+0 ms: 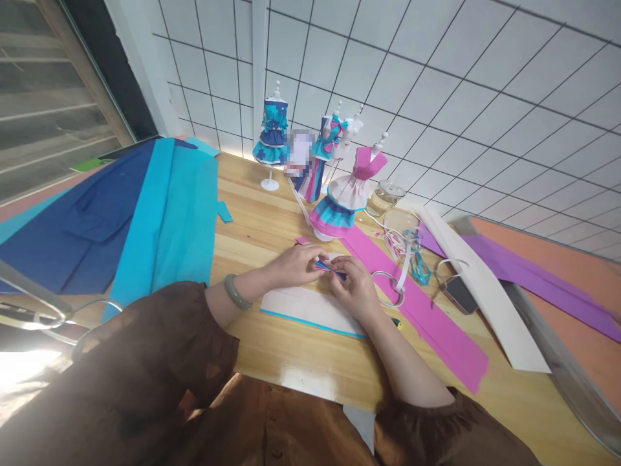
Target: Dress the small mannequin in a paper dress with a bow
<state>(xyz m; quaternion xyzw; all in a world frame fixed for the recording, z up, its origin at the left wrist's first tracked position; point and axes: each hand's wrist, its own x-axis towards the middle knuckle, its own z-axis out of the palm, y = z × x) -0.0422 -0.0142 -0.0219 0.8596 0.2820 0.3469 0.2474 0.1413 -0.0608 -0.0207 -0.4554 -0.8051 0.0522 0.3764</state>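
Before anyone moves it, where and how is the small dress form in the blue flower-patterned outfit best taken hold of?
Probably pinch this dress form by its bare white stem, between the skirt and round base, coming in from the front left. The stem looks thin and uncovered, so the skirt should stay uncreased; other dress forms stand to its right.

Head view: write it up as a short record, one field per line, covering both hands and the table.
Left hand: pinching a small multicoloured piece
Right hand: gripping the same piece
Near hands: white piece with turquoise edge
Surface: wooden table
Table left: turquoise sheet
Table right: pink strip
Behind hands: pink, white and turquoise dress on a stand
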